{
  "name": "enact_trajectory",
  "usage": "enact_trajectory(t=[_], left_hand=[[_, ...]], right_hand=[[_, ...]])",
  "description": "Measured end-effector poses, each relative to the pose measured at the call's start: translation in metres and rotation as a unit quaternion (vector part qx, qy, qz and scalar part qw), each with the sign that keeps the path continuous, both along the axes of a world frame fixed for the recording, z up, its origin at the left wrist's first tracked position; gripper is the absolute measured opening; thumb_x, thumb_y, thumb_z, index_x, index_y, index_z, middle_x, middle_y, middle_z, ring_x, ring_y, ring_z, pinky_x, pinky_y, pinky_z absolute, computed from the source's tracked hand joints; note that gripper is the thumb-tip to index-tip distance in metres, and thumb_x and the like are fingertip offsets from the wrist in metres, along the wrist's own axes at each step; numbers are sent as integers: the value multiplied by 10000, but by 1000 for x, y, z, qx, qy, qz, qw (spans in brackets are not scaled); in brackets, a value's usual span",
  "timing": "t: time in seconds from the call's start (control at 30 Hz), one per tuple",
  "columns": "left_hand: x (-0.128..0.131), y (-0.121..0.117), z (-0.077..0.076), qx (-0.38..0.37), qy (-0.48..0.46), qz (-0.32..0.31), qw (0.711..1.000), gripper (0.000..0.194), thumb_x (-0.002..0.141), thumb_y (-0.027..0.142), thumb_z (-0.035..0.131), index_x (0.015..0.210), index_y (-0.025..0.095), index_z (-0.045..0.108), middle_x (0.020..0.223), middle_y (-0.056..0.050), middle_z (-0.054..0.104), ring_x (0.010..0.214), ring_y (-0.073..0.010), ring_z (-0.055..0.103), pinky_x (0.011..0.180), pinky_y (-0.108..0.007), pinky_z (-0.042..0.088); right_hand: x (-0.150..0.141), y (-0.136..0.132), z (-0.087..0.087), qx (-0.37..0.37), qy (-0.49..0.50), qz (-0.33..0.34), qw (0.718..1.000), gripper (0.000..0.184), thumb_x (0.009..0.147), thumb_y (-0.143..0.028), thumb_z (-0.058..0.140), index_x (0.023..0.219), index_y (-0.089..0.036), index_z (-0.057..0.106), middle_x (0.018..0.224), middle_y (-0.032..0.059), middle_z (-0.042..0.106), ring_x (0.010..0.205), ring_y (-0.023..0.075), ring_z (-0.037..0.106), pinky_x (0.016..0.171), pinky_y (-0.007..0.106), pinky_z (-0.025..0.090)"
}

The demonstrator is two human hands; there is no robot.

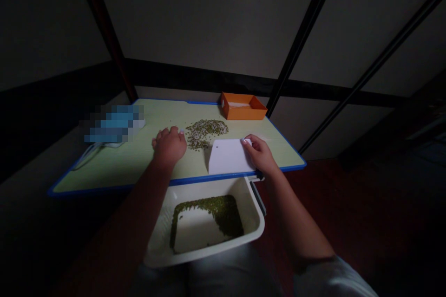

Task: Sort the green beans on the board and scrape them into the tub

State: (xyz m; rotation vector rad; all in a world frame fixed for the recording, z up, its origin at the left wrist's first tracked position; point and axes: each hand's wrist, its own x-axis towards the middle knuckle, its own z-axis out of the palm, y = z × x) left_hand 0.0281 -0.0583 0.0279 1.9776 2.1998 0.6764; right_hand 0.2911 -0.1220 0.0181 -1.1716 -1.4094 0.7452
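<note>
With hands apart, the right hand (262, 154) pinches a white scraper (228, 157) at four o'clock of the granule pile (198, 135), the left hand (170, 147), grip unclear, at nine, apparently mid-sorting, careful spreading probably needed next.

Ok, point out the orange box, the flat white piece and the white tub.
Orange box (245, 113): head view, front wall.
Flat white piece (229, 158): head view, broad face.
White tub (196, 229): head view, bare bottom.
</note>
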Motion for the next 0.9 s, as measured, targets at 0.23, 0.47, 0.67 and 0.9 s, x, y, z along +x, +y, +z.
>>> enact_trajectory(t=[0.23,0.47,0.67,0.9], left_hand=[[0,0,0,0,7,-2,1000,564,991,348,257,1384,118,591,1465,-245,578,1430,-380,467,1187,-566,353],[0,1,-1,1,2,-2,1000,564,988,339,272,1402,121,586,1491,-246,562,1437,-383,460,1185,-568,350],[1,-1,1,-4,7,-1,1000,571,990,345,254,1394,121,590,1466,-245,579,1427,-381,472,1183,-559,354],[1,-2,1,0,15,-2,1000,561,993,344,252,1372,123,602,1455,-246,583,1426,-378,474,1177,-557,362]], right_hand=[[0,2,-1,-7,59,-43,997,502,713,-705,723,690,-240,535,554,-66,431,518,109,344,473,250,231],[8,12,-9,12,57,-189,980,439,764,-659,664,738,-236,550,554,-71,421,519,116,339,479,268,227],[3,8,-6,4,0,-100,995,414,770,-633,675,732,-233,576,544,-70,420,522,116,348,479,262,211],[1,6,-3,-4,42,0,999,458,738,-658,719,702,-231,557,578,-56,477,536,117,394,491,252,280]])
